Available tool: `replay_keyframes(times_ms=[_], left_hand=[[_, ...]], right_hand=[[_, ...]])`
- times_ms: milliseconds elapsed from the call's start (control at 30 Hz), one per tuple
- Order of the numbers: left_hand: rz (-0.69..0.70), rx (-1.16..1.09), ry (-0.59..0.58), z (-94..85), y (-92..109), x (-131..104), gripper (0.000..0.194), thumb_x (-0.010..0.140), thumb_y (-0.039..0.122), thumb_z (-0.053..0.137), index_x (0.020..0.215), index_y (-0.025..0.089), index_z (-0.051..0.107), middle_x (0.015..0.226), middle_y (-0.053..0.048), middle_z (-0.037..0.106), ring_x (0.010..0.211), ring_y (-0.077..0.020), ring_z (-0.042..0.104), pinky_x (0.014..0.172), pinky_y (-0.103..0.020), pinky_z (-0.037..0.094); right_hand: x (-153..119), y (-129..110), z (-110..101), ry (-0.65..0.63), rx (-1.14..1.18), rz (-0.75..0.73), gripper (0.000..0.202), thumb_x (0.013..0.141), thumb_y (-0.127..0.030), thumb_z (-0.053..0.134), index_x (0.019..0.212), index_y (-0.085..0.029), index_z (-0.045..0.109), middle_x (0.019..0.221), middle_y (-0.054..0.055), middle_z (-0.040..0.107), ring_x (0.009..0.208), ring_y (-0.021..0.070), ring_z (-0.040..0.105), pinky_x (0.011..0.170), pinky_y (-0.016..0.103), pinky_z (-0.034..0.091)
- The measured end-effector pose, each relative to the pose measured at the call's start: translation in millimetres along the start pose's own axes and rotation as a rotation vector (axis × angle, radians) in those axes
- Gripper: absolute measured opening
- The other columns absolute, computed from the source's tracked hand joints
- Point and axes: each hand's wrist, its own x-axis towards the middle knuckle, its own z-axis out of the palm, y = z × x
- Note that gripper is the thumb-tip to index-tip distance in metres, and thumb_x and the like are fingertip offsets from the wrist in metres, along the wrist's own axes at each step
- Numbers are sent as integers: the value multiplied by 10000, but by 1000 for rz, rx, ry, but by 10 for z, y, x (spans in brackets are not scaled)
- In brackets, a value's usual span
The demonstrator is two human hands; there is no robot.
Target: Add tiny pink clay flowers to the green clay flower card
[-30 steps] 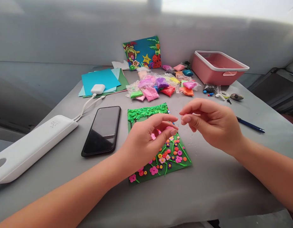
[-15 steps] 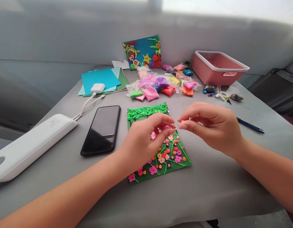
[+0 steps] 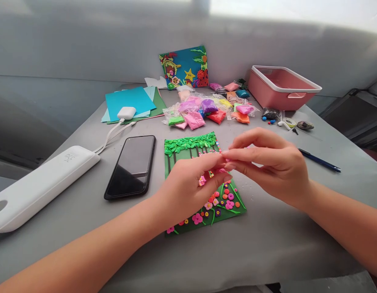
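Note:
My left hand is closed in a pinch, with pink clay showing between thumb and forefinger. Against its fingertips comes my right hand, its thumb and fingers pinched around a tiny pink bit that they mostly cover. Both hands hover over a green card decorated with clay: leafy green strands across the top, dark upright stems below them, and many pink, orange and purple flowers lower down. The left hand hides the card's middle.
Left of the card lie a black phone and a white power bank with a cable to a white earbud case. Behind are bagged clays, coloured sheets, a sea picture and a pink basket. A pen lies right.
My right hand has moved left and its fingertips now meet those of my left hand, which has shifted slightly right and down. The pink clay moved along with the fingers.

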Motion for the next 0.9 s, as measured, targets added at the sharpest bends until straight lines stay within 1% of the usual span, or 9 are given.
replay_keyframes(times_ms=[133,233,300,400,567,667,767,833,900], left_hand=[[46,42,5,11,6,-17,104,947,142,619,848,173,631,701,37,630,621,-96,519,605,-211,456],[114,106,27,13,-20,-31,125,937,106,621,829,168,608,682,47,590,601,-86,482,570,-194,428],[177,177,44,10,-44,-37,144,943,107,623,815,168,594,679,46,587,598,-86,476,557,-189,416],[273,287,65,7,-81,-34,171,976,124,583,813,176,580,694,23,620,623,-103,510,579,-198,437],[385,377,104,10,-117,-22,242,1000,146,539,764,192,570,684,-10,629,643,-131,531,607,-235,455],[293,233,61,6,-88,-27,190,975,124,578,797,171,624,682,-2,633,630,-114,524,604,-226,442],[58,-90,-8,5,-35,-24,74,960,163,632,911,150,685,752,-9,682,673,-107,578,640,-220,477],[-124,-371,-22,9,-9,-12,96,953,240,680,1001,158,694,864,-31,732,769,-127,650,687,-229,523],[-274,-591,-14,10,4,3,192,932,303,733,1072,179,689,934,-34,756,831,-135,684,700,-224,543]], right_hand=[[-19,3,-7,-12,-21,-51,229,925,-98,704,1076,-238,803,1051,62,720,822,120,712,721,259,649],[-19,-11,-9,-23,-1,-26,219,916,-84,712,1069,-207,811,1048,75,747,841,125,730,740,252,650],[-13,-25,-7,-34,55,57,207,901,-105,737,1055,-218,816,1020,58,768,807,117,724,677,236,638],[3,-39,-4,-69,242,268,181,866,-177,789,1030,-249,819,963,26,786,766,113,712,584,221,606],[38,-30,-9,-144,500,556,202,765,-274,885,958,-256,827,903,11,773,784,116,713,638,209,624],[45,-19,-13,-160,583,616,222,737,-228,899,944,-243,821,873,4,762,766,108,708,653,197,633],[37,-11,-17,-121,587,619,306,712,-218,918,993,-227,797,866,5,753,739,115,709,647,214,636],[32,-8,-24,-53,502,547,346,723,-232,917,1040,-226,778,924,14,744,759,121,704,656,233,631],[34,-5,-39,7,350,382,291,777,-239,883,1046,-226,772,964,26,719,800,125,682,655,244,608]])
